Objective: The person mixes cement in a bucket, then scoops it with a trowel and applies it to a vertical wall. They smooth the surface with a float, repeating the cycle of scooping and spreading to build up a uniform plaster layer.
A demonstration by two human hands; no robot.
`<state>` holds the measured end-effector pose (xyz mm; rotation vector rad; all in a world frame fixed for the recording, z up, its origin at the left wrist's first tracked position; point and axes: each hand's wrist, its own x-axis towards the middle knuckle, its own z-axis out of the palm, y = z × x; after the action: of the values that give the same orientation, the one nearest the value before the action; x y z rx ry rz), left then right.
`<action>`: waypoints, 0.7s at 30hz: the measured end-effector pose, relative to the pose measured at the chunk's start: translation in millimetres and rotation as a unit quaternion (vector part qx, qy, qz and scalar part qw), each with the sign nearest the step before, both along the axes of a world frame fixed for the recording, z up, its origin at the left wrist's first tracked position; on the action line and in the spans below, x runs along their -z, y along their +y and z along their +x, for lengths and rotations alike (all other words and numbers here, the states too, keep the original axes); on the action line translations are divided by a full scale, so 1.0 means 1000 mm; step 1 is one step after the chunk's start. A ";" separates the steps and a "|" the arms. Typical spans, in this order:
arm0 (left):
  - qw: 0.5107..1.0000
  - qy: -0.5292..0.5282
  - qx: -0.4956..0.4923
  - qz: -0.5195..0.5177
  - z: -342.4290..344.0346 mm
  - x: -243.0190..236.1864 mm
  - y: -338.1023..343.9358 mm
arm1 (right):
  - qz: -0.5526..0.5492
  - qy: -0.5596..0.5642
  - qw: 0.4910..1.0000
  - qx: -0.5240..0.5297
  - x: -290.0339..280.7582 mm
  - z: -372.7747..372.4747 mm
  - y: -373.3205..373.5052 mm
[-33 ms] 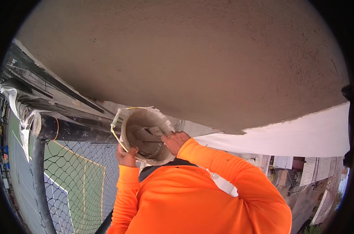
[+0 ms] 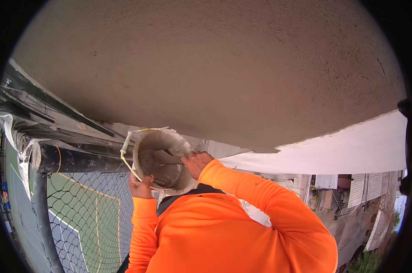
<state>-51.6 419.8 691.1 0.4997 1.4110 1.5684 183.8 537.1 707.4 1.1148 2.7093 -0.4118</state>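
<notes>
A mortar-smeared bucket (image 2: 177, 142) stands tilted in front of my chest, with wet grey mortar (image 2: 162, 174) in its bottom. My left hand (image 2: 141, 186) grips the near left part of its rim, thumb over the edge. Over the right side of the rim reaches my right hand (image 2: 197, 164), its fingers closed on a flat-bladed trowel (image 2: 168, 158). The blade is inside the bucket, and the fingers hide its handle. A yellowish bail handle (image 2: 123, 152) with a pale grip sticks out on the bucket's left.
A broad rendered wall (image 2: 224, 77) fills the space ahead, with a white band (image 2: 333, 150) at its lower right. A thick black pipe (image 2: 78, 159) and chain-link fence (image 2: 87, 204) stand left, above a sports court (image 2: 65, 236). Metal sheets (image 2: 365, 191) lie far below right.
The bucket and both hands sit slightly farther left in view. The trowel blade, earlier seen as a thin dark line, now shows more of its flat face.
</notes>
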 end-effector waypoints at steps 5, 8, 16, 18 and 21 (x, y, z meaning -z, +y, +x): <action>0.999 0.020 -0.024 -0.028 0.013 -0.002 0.006 | -0.166 -0.028 0.985 0.041 0.004 0.000 0.007; 0.999 -0.002 -0.018 -0.034 0.014 -0.005 0.010 | -0.203 -0.012 0.976 0.071 0.009 0.007 0.000; 0.999 0.031 -0.006 -0.020 0.017 -0.009 0.010 | -0.058 0.021 0.998 0.023 0.013 0.042 0.022; 0.998 0.044 -0.015 -0.033 0.024 -0.010 0.011 | -0.025 -0.002 0.999 0.047 0.017 0.036 0.031; 0.999 0.027 -0.023 -0.019 0.036 -0.009 0.014 | -0.051 -0.073 0.994 0.061 0.023 0.023 0.031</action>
<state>-15.8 434.2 700.0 0.4924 1.5009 1.5720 206.8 568.2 684.7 1.2334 2.4742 -0.4612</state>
